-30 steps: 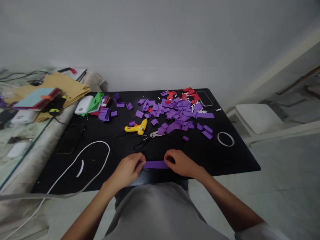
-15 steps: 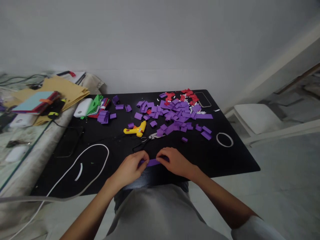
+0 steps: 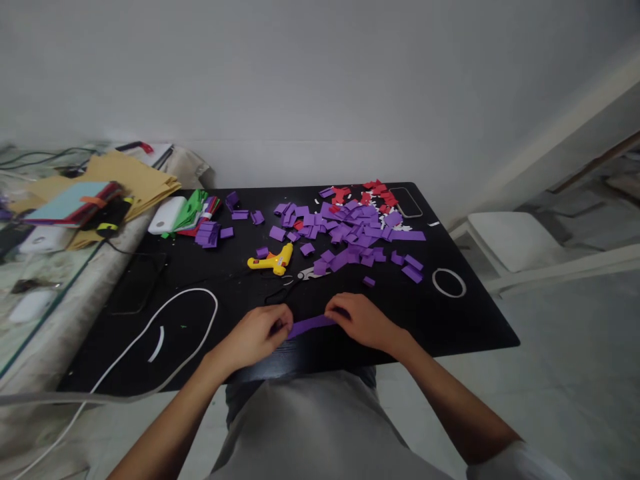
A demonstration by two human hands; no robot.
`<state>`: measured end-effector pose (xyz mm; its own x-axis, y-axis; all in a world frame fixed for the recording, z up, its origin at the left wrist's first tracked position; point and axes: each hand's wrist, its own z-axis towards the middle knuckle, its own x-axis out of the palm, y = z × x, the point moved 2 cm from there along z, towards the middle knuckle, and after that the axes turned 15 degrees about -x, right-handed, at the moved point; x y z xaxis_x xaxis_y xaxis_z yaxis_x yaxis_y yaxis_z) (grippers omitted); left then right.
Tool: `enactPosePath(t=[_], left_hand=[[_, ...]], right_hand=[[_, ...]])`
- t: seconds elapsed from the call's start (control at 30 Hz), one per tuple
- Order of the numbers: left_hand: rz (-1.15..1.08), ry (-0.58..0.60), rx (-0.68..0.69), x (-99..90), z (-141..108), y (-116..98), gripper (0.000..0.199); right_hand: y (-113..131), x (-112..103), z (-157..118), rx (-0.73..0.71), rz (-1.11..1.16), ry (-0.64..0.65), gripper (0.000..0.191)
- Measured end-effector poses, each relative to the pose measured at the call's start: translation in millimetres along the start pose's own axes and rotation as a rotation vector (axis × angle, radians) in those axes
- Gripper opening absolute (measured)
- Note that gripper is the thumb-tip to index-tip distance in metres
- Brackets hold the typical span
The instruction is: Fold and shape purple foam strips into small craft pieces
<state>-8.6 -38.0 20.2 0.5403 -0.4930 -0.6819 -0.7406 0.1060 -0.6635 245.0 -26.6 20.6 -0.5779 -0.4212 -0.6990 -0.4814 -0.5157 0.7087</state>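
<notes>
A purple paper strip [image 3: 311, 325] stretches between my two hands, low over the front of the black table [image 3: 240, 293]. My left hand [image 3: 263, 333] pinches its left end, and my right hand [image 3: 363, 321] pinches the right end. The fingers hide both ends. Just beyond my hands lie scissors [image 3: 313, 273] with dark handles, their blades partly under purple paper. A yellow glue gun [image 3: 273, 260] rests behind the scissors. Farther back spreads a heap of folded purple paper pieces [image 3: 355, 227].
Red paper pieces [image 3: 383, 193] and white scraps lie at the back right. A white ring [image 3: 449, 283] is near the right edge. A white cable [image 3: 213, 320] loops across the left side. Green folded paper [image 3: 193, 210] sits by a white device [image 3: 167, 215]. A white stool [image 3: 515, 240] stands at right.
My hands have moved apart, the right one going rightward and the left slightly leftward. More of the purple strip shows between them, now slanting up to the right.
</notes>
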Motion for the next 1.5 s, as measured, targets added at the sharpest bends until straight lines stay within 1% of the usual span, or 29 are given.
enactPosePath(t=[0.07, 0.13, 0.2, 0.23, 0.27, 0.37, 0.4, 0.43, 0.47, 0.5, 0.53, 0.6, 0.67, 0.73, 0.77, 0.8, 0.9, 0.97, 1.03, 1.13, 1.23, 1.37, 1.5], left_hand=[[-0.002, -0.01, -0.01, -14.4, -3.6, 11.4, 0.012], [0.012, -0.04, -0.043, -30.5, -6.3, 22.7, 0.011], [-0.008, -0.115, -0.099, -46.5, -5.7, 30.3, 0.01], [-0.042, -0.172, -0.114, -53.7, -3.5, 31.1, 0.012], [-0.089, -0.249, -0.125, -60.4, 0.3, 29.8, 0.016], [-0.329, -0.576, -0.134, -77.0, 19.5, 13.2, 0.03], [-0.442, -0.633, -0.134, -80.8, 28.3, 4.5, 0.036], [-0.561, -0.653, -0.115, -84.2, 37.6, -5.5, 0.044], [-0.668, -0.652, -0.076, -87.8, 46.8, -16.4, 0.05], [-0.745, -0.632, -0.031, -91.7, 55.3, -27.6, 0.051], [-0.804, -0.622, 0.02, -96.3, 62.3, -38.3, 0.049], [-0.86, -0.648, 0.118, -106.8, 71.4, -56.6, 0.041], [-0.896, -0.681, 0.21, -116.8, 75.1, -69.1, 0.037], [-0.902, -0.672, 0.247, -123.8, 76.7, -75.2, 0.034], [-0.895, -0.647, 0.25, -125.7, 77.7, -76.3, 0.032], [-0.885, -0.606, 0.245, -126.5, 78.9, -76.4, 0.032], [-0.854, -0.462, 0.219, -123.7, 83.3, -73.3, 0.031], [-0.843, -0.411, 0.202, -120.5, 84.5, -71.0, 0.035], [-0.843, -0.395, 0.191, -118.2, 83.3, -69.9, 0.04], [-0.821, -0.378, 0.178, -116.4, 79.0, -70.0, 0.043], [-0.753, -0.357, 0.175, -114.6, 76.7, -69.7, 0.04], [-0.69, -0.343, 0.192, -111.2, 78.6, -67.4, 0.036], [-0.676, -0.343, 0.213, -111.6, 78.2, -67.6, 0.035]], right_hand=[[-6.2, -14.5, -4.8, 0.016, -0.011, -0.034, 0.012], [-12.5, -30.6, -9.6, 0.043, -0.027, -0.104, 0.014], [-16.9, -45.6, -11.6, 0.06, -0.022, -0.2, 0.014], [-17.7, -51.8, -10.6, 0.062, 0.0, -0.251, 0.013], [-17.3, -57.2, -7.8, 0.059, 0.028, -0.307, 0.013], [-8.2, -67.3, 11.5, 0.028, 0.153, -0.499, 0.02], [-3.3, -68.6, 21.0, 0.015, 0.217, -0.544, 0.021], [2.1, -69.5, 31.2, -0.008, 0.283, -0.589, 0.021], [7.7, -69.8, 41.6, -0.029, 0.337, -0.613, 0.021], [12.8, -70.1, 51.5, -0.043, 0.376, -0.633, 0.022], [17.4, -70.8, 60.5, -0.062, 0.41, -0.658, 0.022], [24.6, -73.5, 74.6, -0.1, 0.471, -0.672, 0.023], [29.9, -78.2, 84.2, -0.116, 0.502, -0.603, 0.022], [34.7, -85.0, 90.7, -0.131, 0.517, -0.508, 0.021], [37.2, -89.0, 93.5, -0.141, 0.526, -0.494, 0.021], [39.6, -93.3, 96.2, -0.156, 0.542, -0.522, 0.022], [45.1, -100.8, 106.1, -0.189, 0.592, -0.669, 0.023], [46.4, -99.8, 113.5, -0.191, 0.61, -0.726, 0.022], [45.5, -96.5, 118.8, -0.189, 0.628, -0.759, 0.02], [41.0, -91.9, 121.2, -0.181, 0.666, -0.745, 0.019], [35.7, -90.4, 118.8, -0.167, 0.687, -0.701, 0.019], [30.8, -90.4, 116.0, -0.139, 0.683, -0.688, 0.022], [30.1, -89.6, 117.1, -0.142, 0.677, -0.676, 0.022]])
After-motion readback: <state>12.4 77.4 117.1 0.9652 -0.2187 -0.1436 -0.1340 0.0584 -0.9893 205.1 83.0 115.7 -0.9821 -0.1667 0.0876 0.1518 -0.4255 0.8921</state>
